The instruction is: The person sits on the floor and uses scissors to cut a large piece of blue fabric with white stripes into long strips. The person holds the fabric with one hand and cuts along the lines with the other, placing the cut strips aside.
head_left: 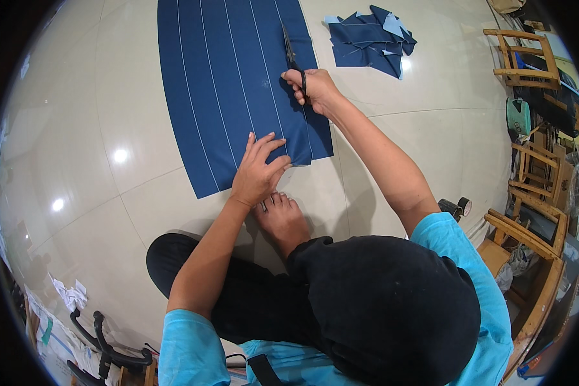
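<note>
A large dark blue cloth (pixel 222 96) marked with several pale lengthwise lines lies spread on the floor in front of me. My left hand (pixel 262 168) rests on its near edge, fingers stretched and spread over the fabric. In my right hand (pixel 311 89) is a pair of black-handled scissors (pixel 289 50), its blades pointing away from me over the right part of the cloth. My fingers and thumb wrap round the handles. Close to my left hand, the near right part of the cloth lies uneven, one layer seeming to overlap another. My bare foot (pixel 282 219) stands just short of the near edge.
A crumpled pile of dark and light blue cloth pieces (pixel 370 44) lies at the far right. Wooden stools (pixel 527 61) and frames line the right side. Rolls of tape (pixel 464 206) sit by my right elbow. White scraps (pixel 69 294) and a black-legged stand (pixel 103 341) are at the near left.
</note>
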{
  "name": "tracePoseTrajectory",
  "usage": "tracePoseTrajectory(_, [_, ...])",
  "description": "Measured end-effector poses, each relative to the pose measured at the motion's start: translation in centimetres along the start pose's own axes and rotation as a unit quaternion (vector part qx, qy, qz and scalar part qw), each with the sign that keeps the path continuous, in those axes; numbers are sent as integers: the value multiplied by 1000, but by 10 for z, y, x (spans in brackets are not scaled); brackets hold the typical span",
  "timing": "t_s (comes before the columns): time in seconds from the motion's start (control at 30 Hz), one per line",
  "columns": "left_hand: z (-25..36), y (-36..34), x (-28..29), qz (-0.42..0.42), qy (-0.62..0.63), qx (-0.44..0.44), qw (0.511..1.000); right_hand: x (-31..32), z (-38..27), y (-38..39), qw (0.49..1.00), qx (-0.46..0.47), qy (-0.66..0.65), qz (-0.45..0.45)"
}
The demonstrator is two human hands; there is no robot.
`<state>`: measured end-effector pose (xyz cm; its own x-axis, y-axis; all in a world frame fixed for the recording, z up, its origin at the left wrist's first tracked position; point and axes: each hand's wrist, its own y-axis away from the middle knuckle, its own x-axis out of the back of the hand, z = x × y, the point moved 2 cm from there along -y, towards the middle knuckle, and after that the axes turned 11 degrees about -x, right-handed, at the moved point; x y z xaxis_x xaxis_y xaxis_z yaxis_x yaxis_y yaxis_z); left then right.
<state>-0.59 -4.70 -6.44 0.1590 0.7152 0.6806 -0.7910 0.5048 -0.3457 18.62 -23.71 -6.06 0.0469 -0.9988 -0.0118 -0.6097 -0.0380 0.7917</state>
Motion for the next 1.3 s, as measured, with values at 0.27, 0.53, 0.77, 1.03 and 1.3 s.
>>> tracePoseTrajectory(0.27, [-1,0,-1,-5,-4,-3,1000,0,-16,-2,1000,-6,-12,0])
tracePoseTrajectory(0.53, [0,0,-1,0,2,-1,1000,-2,-22,-12,1000,1,-20,0])
tracePoseTrajectory(0.77, [0,0,0,-2,4,0,1000,-1,-23,-14,1000,0,-10,7])
tracePoseTrajectory(1.03, [-1,0,0,-15,-3,-1,1000,0,-20,-16,1000,13,5,7])
tracePoseTrajectory(1.3, [-2,2,-1,-20,-2,2,1000,-1,-24,-12,1000,4,-6,-2])
